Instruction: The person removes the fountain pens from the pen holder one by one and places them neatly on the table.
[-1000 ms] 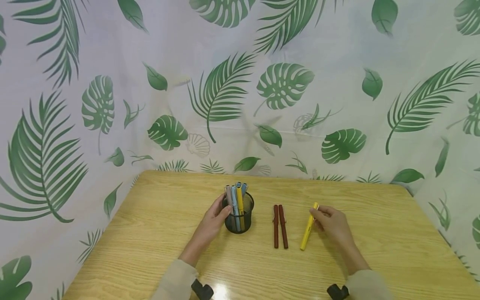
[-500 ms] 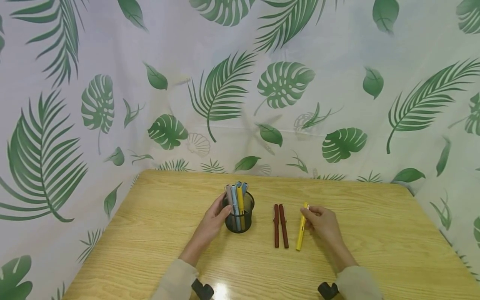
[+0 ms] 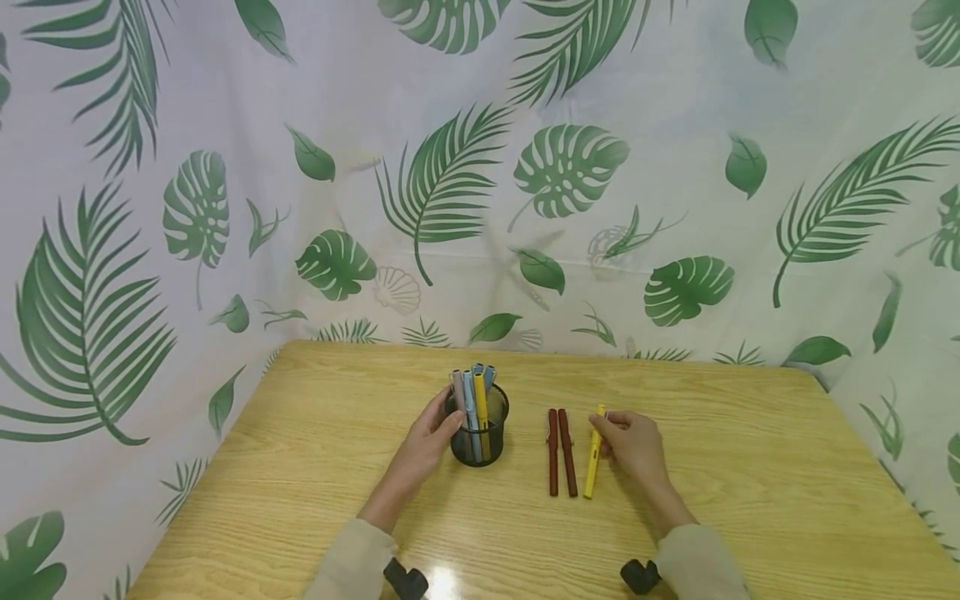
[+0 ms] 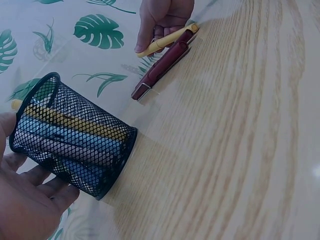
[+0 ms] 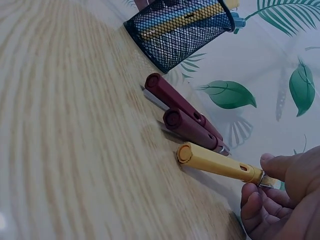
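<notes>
Right hand [image 3: 636, 446] pinches the yellow pen [image 3: 592, 465]; left hand [image 3: 422, 446] grips the mesh cup [image 3: 497, 448].
Held by its far end, the pen runs toward the near side, leaning in slightly toward two red pens [image 3: 568, 460] just left of the right hand; the left thumb and fingers curve round the upright cup.

L hand [image 3: 427, 435] curved in a grip, L thumb [image 4: 6, 123] opp. L fingers [image 4: 54, 186]; R hand [image 3: 634, 447], well to its right, pinching w/ R thumb [image 5: 277, 165] vs. curled R fingers [image 5: 252, 206], forearms [image 3: 384, 500] angled back behind.
</notes>
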The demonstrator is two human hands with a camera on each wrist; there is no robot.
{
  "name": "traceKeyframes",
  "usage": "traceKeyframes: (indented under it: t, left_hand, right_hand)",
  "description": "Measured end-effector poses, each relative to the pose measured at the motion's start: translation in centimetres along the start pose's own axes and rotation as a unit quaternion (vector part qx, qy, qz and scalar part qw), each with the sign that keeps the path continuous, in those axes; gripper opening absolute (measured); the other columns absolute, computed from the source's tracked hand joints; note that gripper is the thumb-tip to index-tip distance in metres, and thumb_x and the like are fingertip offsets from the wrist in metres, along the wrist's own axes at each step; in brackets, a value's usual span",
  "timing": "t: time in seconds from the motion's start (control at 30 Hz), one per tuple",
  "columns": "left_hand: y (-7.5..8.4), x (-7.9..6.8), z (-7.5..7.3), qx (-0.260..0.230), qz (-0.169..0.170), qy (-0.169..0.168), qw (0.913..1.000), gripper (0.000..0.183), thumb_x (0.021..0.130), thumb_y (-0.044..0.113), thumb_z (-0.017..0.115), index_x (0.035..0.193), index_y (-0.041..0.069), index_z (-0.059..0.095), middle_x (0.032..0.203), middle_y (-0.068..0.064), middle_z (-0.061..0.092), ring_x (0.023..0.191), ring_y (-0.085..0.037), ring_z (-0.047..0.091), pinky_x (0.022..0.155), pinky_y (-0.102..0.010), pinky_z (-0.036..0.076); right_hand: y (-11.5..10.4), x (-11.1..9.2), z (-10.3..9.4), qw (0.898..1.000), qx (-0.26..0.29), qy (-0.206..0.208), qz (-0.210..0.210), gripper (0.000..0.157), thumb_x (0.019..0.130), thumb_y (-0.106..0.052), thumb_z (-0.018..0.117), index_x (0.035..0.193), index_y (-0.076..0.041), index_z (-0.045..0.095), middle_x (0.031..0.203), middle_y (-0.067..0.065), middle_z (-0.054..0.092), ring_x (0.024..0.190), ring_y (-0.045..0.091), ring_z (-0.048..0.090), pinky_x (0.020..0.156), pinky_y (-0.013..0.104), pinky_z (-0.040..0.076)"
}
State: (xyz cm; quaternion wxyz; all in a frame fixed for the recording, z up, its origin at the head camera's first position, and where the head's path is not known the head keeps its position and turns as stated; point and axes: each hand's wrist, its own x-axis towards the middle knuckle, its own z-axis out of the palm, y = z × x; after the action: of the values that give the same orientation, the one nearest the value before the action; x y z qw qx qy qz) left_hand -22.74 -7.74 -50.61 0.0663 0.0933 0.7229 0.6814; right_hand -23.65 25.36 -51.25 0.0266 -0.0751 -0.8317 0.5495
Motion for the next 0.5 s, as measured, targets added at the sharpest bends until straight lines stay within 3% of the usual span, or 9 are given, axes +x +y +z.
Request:
traceKeyframes:
  t: [0.1, 0.37, 0.5]
  left_hand:
    - [-0.06, -0.01, 0.0, 0.001, -0.004, 0.001, 1.0, 0.069, 0.11, 0.034, 0.053, 0.166, 0.012, 0.02, 0.169, -0.019, 0.018, 0.155, -0.037, 0.018, 0.122, -0.054, 0.023]
    - [0.13, -0.15, 0.02, 0.002, 0.006, -0.001, 1.0, 0.069, 0.11, 0.036, 0.052, 0.166, 0.011, 0.021, 0.169, -0.019, 0.018, 0.155, -0.037, 0.018, 0.123, -0.054, 0.022]
    - [0.05, -0.06, 0.02, 0.002, 0.005, 0.0, 1.0, 0.069, 0.11, 0.037, 0.053, 0.166, 0.012, 0.021, 0.169, -0.018, 0.019, 0.156, -0.036, 0.017, 0.123, -0.054, 0.021]
  right_hand:
    - [-0.2, -0.05, 0.28, 1.0, -0.003, 0.001, 0.005, 0.043, 0.102, -0.023, 0.069, 0.124, 0.014, 0.065, 0.07, 0.003, 0.068, 0.059, 0.014, 0.063, 0.048, 0.02, 0.045]
    - [-0.67, -0.25, 0.69, 0.997, -0.073, 0.012, -0.01, 0.046, 0.102, -0.028, 0.068, 0.122, 0.013, 0.067, 0.082, 0.011, 0.073, 0.064, 0.014, 0.064, 0.057, 0.022, 0.048]
    - [-0.82, -0.07, 0.92, 0.996, -0.093, 0.011, -0.006, 0.043, 0.102, -0.029, 0.068, 0.117, 0.011, 0.07, 0.076, 0.008, 0.071, 0.061, 0.014, 0.061, 0.055, 0.024, 0.046]
